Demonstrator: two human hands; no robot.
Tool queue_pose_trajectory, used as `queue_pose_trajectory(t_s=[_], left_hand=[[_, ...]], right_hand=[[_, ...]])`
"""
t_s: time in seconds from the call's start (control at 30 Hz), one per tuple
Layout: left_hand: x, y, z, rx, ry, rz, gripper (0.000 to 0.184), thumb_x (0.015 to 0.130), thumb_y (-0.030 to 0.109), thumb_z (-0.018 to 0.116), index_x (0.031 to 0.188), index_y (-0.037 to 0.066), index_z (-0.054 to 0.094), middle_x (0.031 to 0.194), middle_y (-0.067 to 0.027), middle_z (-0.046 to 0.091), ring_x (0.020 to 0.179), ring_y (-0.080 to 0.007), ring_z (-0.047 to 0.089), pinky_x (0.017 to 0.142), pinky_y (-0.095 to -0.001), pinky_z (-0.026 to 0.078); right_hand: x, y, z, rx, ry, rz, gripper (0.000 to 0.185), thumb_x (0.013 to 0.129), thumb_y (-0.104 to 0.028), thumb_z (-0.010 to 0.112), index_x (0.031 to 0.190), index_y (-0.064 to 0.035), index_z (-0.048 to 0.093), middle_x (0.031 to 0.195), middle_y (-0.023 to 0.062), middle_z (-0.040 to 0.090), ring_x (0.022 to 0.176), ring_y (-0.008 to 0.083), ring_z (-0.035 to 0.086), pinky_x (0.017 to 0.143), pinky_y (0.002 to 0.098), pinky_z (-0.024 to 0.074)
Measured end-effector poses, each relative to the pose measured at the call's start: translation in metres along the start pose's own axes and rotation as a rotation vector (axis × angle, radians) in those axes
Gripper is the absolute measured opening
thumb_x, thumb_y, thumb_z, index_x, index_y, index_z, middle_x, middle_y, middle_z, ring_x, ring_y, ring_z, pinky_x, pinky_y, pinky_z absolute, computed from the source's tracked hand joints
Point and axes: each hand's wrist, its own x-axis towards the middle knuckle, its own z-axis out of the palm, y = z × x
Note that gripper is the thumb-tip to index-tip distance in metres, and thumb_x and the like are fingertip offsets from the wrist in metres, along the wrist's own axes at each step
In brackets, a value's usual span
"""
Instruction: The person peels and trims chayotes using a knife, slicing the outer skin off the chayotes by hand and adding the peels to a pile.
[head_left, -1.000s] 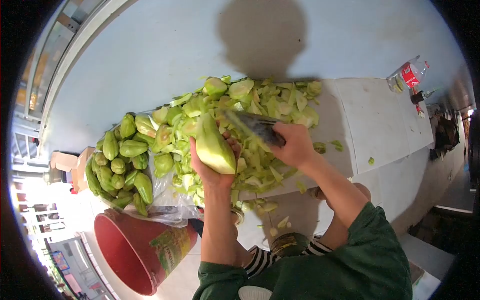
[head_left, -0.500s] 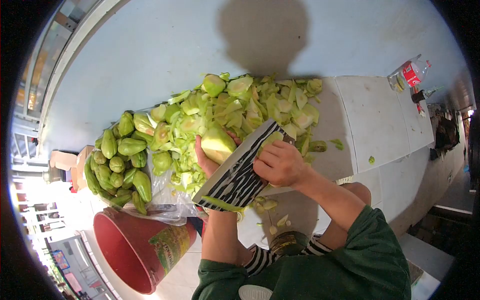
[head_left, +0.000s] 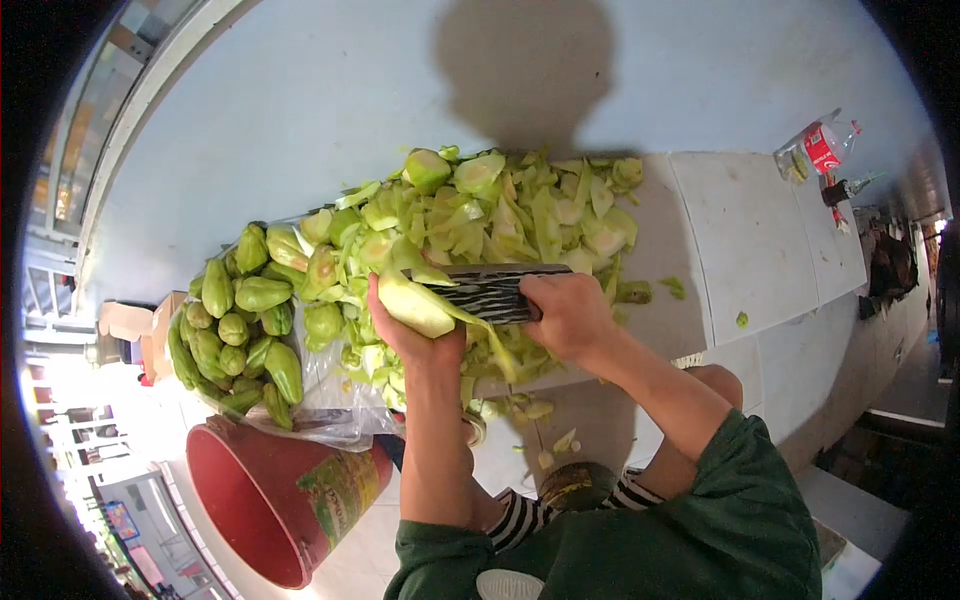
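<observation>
My left hand [head_left: 425,340] is wrapped round a pale green, partly peeled chayote [head_left: 412,305]. In my right hand [head_left: 568,315] is a wide knife [head_left: 485,293] with a black-and-white streaked blade, its far end against the chayote. A long strip of peel [head_left: 500,355] hangs below the blade beside the left hand. Under and behind both hands spreads a heap of cut green pieces and peelings [head_left: 540,220]. Whole green chayotes [head_left: 265,293] are piled to its left on clear plastic [head_left: 340,405].
A red bucket [head_left: 240,500] lies tipped at the lower left, beside the whole chayotes. A plastic bottle with a red label [head_left: 828,146] is at the far right by the wall [head_left: 300,110]. A small stool [head_left: 578,485] and my bent knees are below.
The knife has swung from a raised, tilted position to nearly level against the chayote. A long strip of peel now hangs there. My left hand still holds the chayote.
</observation>
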Motion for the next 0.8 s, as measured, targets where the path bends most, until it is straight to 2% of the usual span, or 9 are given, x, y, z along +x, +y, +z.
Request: queue_pose_trajectory(t_s=[0.07,0.23,0.33,0.4,0.47,0.5,0.6,0.67,0.8], left_hand=[[-0.001,0.001,0.002,-0.032,-0.026,0.027,0.052,0.094,0.047,0.038,0.115,0.003,0.056,0.101,-0.011,0.063,0.09,-0.0243,0.059,0.078,-0.0368,0.05],[0.004,0.007,-0.013,0.051,-0.248,-0.071,0.059,0.092,0.049,0.035,0.119,0.0,0.054,0.085,-0.0171,0.063,0.071,-0.027,0.061,0.065,-0.0373,0.051],[0.003,0.003,-0.014,0.03,-0.302,-0.126,0.06,0.092,0.048,0.036,0.122,-0.001,0.053,0.085,-0.0164,0.064,0.072,-0.0275,0.061,0.063,-0.0374,0.052],[-0.002,0.001,-0.005,0.111,-0.194,-0.037,0.061,0.091,0.048,0.04,0.124,-0.001,0.051,0.088,-0.0157,0.065,0.076,-0.0277,0.063,0.067,-0.037,0.053],[-0.01,-0.001,0.012,0.057,-0.051,0.016,0.061,0.091,0.048,0.04,0.124,-0.001,0.052,0.09,-0.0158,0.065,0.076,-0.0272,0.063,0.066,-0.0364,0.053],[-0.009,0.0,0.009,0.059,-0.057,0.012,0.061,0.091,0.048,0.04,0.124,-0.001,0.052,0.09,-0.0158,0.065,0.076,-0.0272,0.063,0.066,-0.0364,0.053],[0.006,0.011,-0.017,0.179,-0.481,-0.072,0.062,0.091,0.048,0.038,0.128,-0.001,0.05,0.104,-0.016,0.063,0.091,-0.028,0.062,0.08,-0.041,0.051],[-0.007,-0.002,-0.012,0.182,-0.235,-0.02,0.063,0.091,0.047,0.04,0.129,-0.001,0.048,0.112,-0.0162,0.061,0.099,-0.0282,0.06,0.087,-0.0422,0.048],[-0.006,-0.005,-0.015,0.091,-0.315,-0.078,0.065,0.088,0.047,0.045,0.132,-0.001,0.046,0.118,-0.0156,0.058,0.102,-0.0289,0.058,0.09,-0.041,0.047]], right_hand=[[-0.001,-0.003,0.0,0.021,-0.023,0.006,0.028,0.064,-0.019,0.07,0.081,-0.0082,0.05,0.069,0.0082,0.059,0.067,0.0323,0.061,0.057,0.0431,0.0488],[0.003,-0.006,-0.014,0.069,-0.032,-0.127,0.028,0.064,-0.019,0.07,0.08,-0.0086,0.05,0.069,0.0082,0.058,0.069,0.0319,0.062,0.057,0.0423,0.0488],[0.002,-0.004,-0.013,0.103,0.021,-0.19,0.027,0.063,-0.019,0.07,0.079,-0.0086,0.05,0.069,0.0085,0.058,0.068,0.0318,0.062,0.056,0.0424,0.0485],[0.0,-0.002,-0.01,0.105,0.047,-0.203,0.027,0.063,-0.019,0.069,0.078,-0.0086,0.049,0.068,0.0087,0.058,0.067,0.0316,0.061,0.056,0.0426,0.0483],[0.001,-0.001,-0.006,0.063,0.015,0.003,0.028,0.062,-0.019,0.069,0.078,-0.0081,0.048,0.067,0.0093,0.056,0.066,0.0327,0.06,0.056,0.0435,0.0477],[0.0,-0.002,-0.009,0.061,0.021,0.007,0.028,0.062,-0.019,0.069,0.078,-0.0081,0.048,0.067,0.0093,0.056,0.066,0.0327,0.06,0.056,0.0435,0.0477],[0.0,-0.005,-0.015,0.059,-0.004,-0.087,0.026,0.063,-0.018,0.069,0.079,-0.0077,0.05,0.066,0.0103,0.057,0.066,0.0336,0.061,0.056,0.0443,0.0477],[0.0,-0.004,-0.012,0.08,0.003,-0.039,0.024,0.065,-0.017,0.067,0.08,-0.0075,0.051,0.066,0.0112,0.058,0.066,0.0343,0.061,0.056,0.0451,0.0483],[0.005,0.0,-0.012,-0.014,-0.038,0.131,0.021,0.068,-0.016,0.066,0.079,-0.0072,0.051,0.067,0.0124,0.06,0.067,0.0345,0.062,0.058,0.0449,0.0495]])
